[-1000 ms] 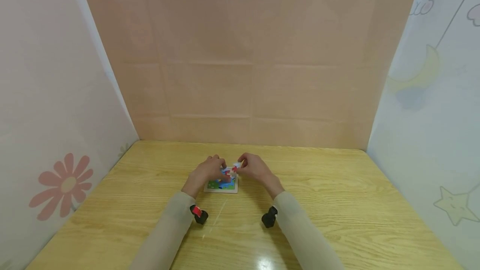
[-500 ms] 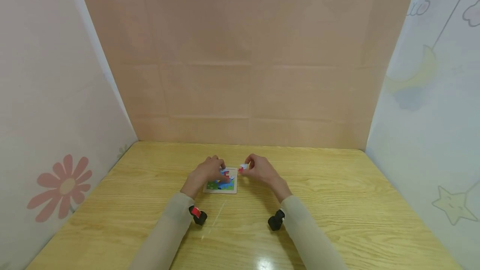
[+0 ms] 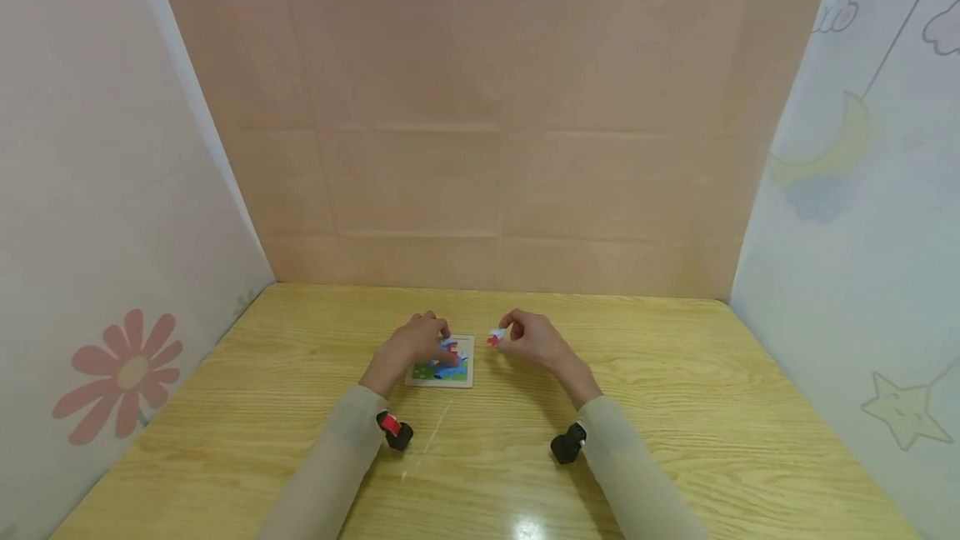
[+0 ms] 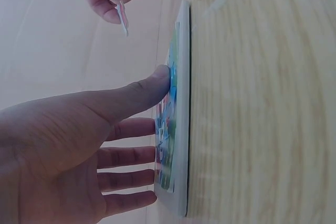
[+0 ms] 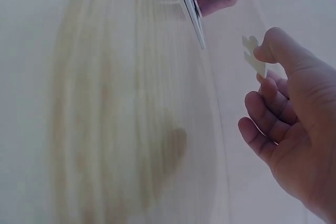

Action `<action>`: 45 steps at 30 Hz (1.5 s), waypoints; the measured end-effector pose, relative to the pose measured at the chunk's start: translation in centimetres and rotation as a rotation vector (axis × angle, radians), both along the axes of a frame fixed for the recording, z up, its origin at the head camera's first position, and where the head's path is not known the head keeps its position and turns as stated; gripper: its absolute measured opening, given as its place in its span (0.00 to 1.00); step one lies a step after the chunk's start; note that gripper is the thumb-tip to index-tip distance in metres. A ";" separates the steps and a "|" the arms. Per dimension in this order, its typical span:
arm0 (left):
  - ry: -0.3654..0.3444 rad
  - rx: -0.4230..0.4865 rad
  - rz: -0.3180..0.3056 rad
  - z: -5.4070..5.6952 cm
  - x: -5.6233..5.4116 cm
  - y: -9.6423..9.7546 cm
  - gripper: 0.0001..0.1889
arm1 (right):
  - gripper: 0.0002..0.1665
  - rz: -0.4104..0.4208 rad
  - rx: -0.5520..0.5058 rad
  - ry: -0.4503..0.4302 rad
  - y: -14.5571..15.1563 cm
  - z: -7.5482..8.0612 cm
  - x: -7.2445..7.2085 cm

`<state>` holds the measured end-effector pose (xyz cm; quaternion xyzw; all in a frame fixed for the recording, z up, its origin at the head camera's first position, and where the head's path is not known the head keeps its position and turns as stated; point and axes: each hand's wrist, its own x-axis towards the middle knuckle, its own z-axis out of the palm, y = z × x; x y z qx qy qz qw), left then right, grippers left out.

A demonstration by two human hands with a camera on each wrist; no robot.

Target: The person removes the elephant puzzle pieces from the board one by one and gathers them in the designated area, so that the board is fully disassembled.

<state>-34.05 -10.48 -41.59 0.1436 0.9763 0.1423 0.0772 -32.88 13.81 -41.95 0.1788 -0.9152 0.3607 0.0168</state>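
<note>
In the head view a small square jigsaw puzzle (image 3: 431, 372) lies flat on the table, with a pale frame round a blue, green and red picture. My left hand (image 3: 411, 345) rests over its left part and hides some of it. The left wrist view shows the thumb (image 4: 161, 77) and straight fingertips right at the puzzle's face. To the right of the puzzle, my right hand (image 3: 536, 340) pinches a red and white puzzle piece (image 3: 495, 337) between thumb and fingers, held above the table. The right wrist view shows that puzzle piece's (image 5: 256, 62) notched edge and pale back.
The wooden table (image 3: 675, 407) ends at a tan backdrop (image 3: 495, 148). Pale printed walls stand on the left (image 3: 112, 190) and right (image 3: 862, 273). A small black camera sits on each wrist, left (image 3: 397, 432) and right (image 3: 567, 443).
My right hand has moved right, from over the puzzle's upper right corner to beside it, carrying the puzzle piece. The left hand has stayed on the puzzle.
</note>
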 end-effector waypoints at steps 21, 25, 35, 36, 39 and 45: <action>0.002 0.012 -0.005 -0.4 0.1 -0.1 0.27 | 0.19 -0.002 -0.059 -0.008 3.6 -0.2 0.8; 0.000 0.015 -0.007 -0.5 0.2 -0.1 0.28 | 0.19 0.020 -0.057 0.001 4.2 -0.2 0.7; 0.011 0.038 -0.017 -0.2 0.6 -0.2 0.27 | 0.19 0.029 -0.039 0.001 5.6 -0.3 0.5; 0.011 0.037 -0.018 -0.2 0.5 -0.2 0.28 | 0.19 0.026 -0.038 0.001 5.7 -0.2 0.5; 0.013 0.036 -0.019 -0.2 0.4 -0.2 0.28 | 0.19 0.013 -0.037 0.000 6.2 -0.1 0.5; 0.018 0.032 -0.022 -0.4 0.1 -0.3 0.28 | 0.19 -0.004 -0.021 -0.018 7.4 -0.4 0.1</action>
